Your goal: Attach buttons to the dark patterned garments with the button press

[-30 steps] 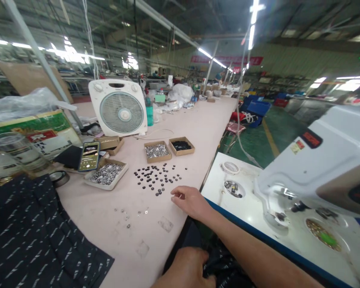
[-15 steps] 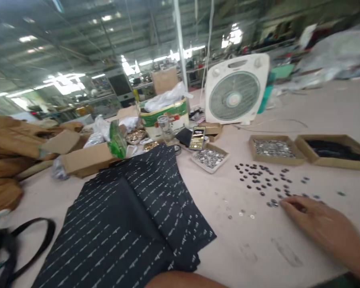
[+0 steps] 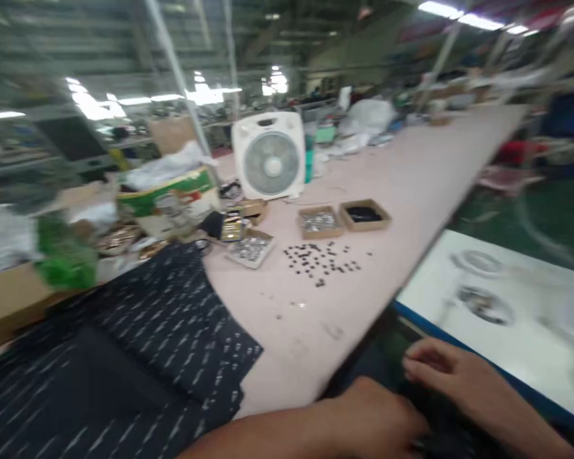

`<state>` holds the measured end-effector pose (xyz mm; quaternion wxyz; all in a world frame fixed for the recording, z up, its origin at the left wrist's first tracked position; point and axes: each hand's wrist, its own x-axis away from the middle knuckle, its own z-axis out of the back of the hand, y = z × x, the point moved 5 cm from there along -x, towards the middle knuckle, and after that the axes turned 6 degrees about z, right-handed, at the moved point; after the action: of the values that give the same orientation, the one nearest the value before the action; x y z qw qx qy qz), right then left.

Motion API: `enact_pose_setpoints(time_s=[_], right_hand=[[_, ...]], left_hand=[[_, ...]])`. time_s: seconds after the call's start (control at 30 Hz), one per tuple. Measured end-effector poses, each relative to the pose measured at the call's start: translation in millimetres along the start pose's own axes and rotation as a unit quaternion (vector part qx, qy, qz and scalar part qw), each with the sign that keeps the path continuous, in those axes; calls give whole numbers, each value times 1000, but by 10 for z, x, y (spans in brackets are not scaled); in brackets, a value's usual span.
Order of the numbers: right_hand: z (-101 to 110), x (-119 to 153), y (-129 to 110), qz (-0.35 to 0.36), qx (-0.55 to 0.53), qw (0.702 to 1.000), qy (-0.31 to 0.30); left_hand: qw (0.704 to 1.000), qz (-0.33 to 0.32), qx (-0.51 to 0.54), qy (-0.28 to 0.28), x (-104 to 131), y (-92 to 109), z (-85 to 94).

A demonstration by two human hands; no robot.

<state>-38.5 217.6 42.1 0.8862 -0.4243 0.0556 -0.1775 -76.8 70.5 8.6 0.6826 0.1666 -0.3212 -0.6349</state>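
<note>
My right hand [image 3: 440, 366] is off the pink table, near the edge of a white work surface, its fingers curled to the thumb. Anything pinched in it is too small or blurred to make out. Low in the view, my left hand [image 3: 382, 417] reaches across beyond the table edge, closed, close to dark material [image 3: 452, 424]; what it grips is hidden. Many small dark snap-like discs [image 3: 316, 260] lie scattered on the table. To their left spreads a stack of black fabric pieces [image 3: 157, 338] with white printed lines.
Cardboard trays of silvery parts [image 3: 318, 222] and black parts [image 3: 365, 213] sit behind the discs, near a white tray [image 3: 251, 250] of metal pieces. Farther back are a box fan [image 3: 270, 156] and a phone [image 3: 231, 226]. A blue-edged white surface [image 3: 521, 325] stands at right.
The view has swung right, bringing the white surface in. My right hand has left the scattered discs and moved off the table edge; my left hand has come into view beside it.
</note>
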Motion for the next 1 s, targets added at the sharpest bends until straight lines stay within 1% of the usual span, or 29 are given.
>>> enact_pose_setpoints(time_s=[0.03, 0.07, 0.13, 0.2, 0.27, 0.37, 0.47, 0.57, 0.67, 0.77, 1.0], right_hand=[[-18, 242, -44, -34, -47, 998, -3], [-44, 441, -70, -61, -85, 994, 7], [-118, 748, -49, -101, -152, 983, 30], [-180, 1008, 15, -123, -191, 972, 61], [-230, 1243, 48, -137, -217, 963, 82], [-258, 1503, -6, -145, -252, 953, 90], [-219, 1637, -110, -139, -258, 951, 96], [-176, 1699, -191, -126, -224, 961, 105], [-181, 1749, -231, -109, -205, 966, 117], [-211, 1814, -254, -92, -215, 963, 134], [-246, 1973, -309, -62, -221, 956, 184]], left_hand=[[999, -12, -48, 21, 41, 69, 0], [996, -26, -76, 41, 79, 115, 1], [990, -54, -115, 61, 131, 160, -28], [981, -85, -160, 69, 177, 215, -100], [970, -123, -191, 87, 250, 318, -175], [951, -187, -208, 134, 387, 521, -230], [933, -232, -208, 178, 489, 687, -197], [924, -259, -201, 198, 547, 799, -126], [917, -278, -197, 206, 594, 881, -59], [912, -295, -194, 209, 642, 935, -20], [911, -319, -176, 193, 708, 963, -4]])
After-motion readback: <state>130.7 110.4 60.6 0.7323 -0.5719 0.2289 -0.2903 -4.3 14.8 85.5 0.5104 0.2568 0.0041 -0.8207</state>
